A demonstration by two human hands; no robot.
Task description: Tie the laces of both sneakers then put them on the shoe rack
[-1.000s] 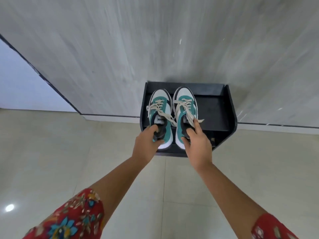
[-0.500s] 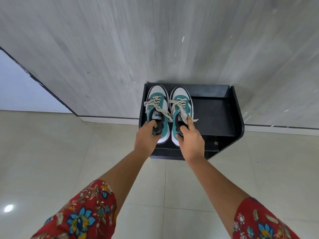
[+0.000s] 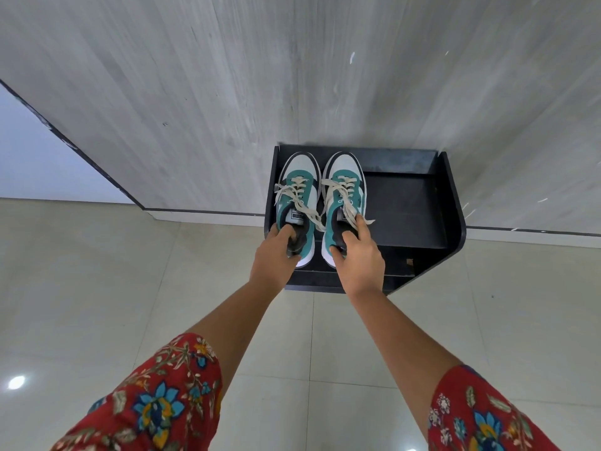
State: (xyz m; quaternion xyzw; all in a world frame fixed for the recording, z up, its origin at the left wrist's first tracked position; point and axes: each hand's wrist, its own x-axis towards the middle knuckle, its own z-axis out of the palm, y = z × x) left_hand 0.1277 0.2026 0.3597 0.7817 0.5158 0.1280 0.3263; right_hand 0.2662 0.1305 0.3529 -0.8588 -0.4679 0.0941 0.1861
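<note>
Now I see the left sneaker [image 3: 297, 193] and right sneaker [image 3: 345, 190] side by side at the left edge of the shoe rack [image 3: 406, 209], toes toward its back. My left hand [image 3: 276, 255] grips the left one's heel, and my right hand [image 3: 361, 260] grips the other's.

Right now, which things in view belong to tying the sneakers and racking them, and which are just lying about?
Belonging to the job: left teal-and-white sneaker, gripped by the left hand; right teal-and-white sneaker, gripped by the right hand; black shoe rack.
Just there: small pale object on the rack's lower shelf, unidentifiable; grey wood-grain wall; beige tiled floor.
</note>
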